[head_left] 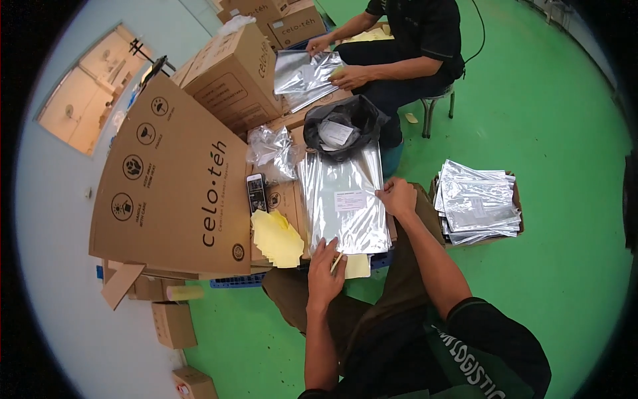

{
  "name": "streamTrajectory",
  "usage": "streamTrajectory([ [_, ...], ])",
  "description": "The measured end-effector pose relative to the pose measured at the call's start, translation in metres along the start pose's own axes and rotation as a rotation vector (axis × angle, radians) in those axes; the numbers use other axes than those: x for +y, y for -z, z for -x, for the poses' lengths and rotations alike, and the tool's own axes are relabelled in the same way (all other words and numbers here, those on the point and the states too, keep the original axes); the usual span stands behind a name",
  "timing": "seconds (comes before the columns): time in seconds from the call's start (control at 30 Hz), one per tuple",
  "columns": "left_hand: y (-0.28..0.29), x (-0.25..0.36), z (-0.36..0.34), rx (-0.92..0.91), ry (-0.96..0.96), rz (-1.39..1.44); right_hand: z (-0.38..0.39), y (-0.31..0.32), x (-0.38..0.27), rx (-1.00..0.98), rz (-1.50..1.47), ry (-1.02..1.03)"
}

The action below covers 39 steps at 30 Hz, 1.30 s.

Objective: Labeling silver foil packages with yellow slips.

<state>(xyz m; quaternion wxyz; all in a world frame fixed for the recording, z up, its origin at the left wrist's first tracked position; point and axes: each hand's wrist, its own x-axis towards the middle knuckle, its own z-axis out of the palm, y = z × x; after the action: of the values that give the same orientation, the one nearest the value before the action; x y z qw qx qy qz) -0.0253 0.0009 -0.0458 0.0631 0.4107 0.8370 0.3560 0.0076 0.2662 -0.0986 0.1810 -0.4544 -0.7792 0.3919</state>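
A silver foil bag [319, 199] lies flat on a stack of similar bags in front of me, with a white printed label [351, 201] on its face. My right hand [399, 198] pinches the bag's right edge. At its near edge rests my left hand [325, 276], a thin pale yellow strip [337, 262] held between thumb and fingers. Under the near edge, partly covered, is a yellow paper sheet [358, 266]. Left of the bags lies a loose pile of yellow paper sheets [277, 239].
A black plastic bag [345, 123] holding white labels stands beyond the stack. A phone [256, 193] and clear plastic wrap [272, 153] lie left, beside a large carton [169, 179]. At right, a box overflows with silver bags [480, 203]. Across sits a co-worker [415, 40] handling a silver bag.
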Motion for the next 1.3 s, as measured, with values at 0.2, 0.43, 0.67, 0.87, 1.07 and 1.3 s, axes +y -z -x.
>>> streamTrajectory([
  [0.2, 0.026, 0.018, 0.000, 0.122, 0.047, 0.165, 0.003, 0.037, 0.020, 0.097, -0.102, 0.027],
  [0.43, 0.059, -0.051, 0.000, 0.466, 0.436, 0.100, 0.022, 0.105, 0.136, 0.275, -0.686, -0.245],
  [0.67, 0.069, -0.091, -0.018, 0.484, 0.404, 0.053, 0.041, 0.144, 0.247, 0.571, -1.048, -0.607],
  [0.87, 0.070, -0.115, -0.017, 0.610, 0.513, 0.150, 0.037, 0.144, 0.286, 0.469, -0.450, -0.753],
  [1.07, 0.072, -0.066, -0.012, 0.587, 0.652, 0.607, 0.041, 0.145, 0.314, 0.374, -0.549, -0.605],
  [1.3, 0.059, 0.000, 0.000, 0.364, 0.410, 0.836, 0.072, 0.141, 0.167, -0.085, 0.308, -0.222],
])
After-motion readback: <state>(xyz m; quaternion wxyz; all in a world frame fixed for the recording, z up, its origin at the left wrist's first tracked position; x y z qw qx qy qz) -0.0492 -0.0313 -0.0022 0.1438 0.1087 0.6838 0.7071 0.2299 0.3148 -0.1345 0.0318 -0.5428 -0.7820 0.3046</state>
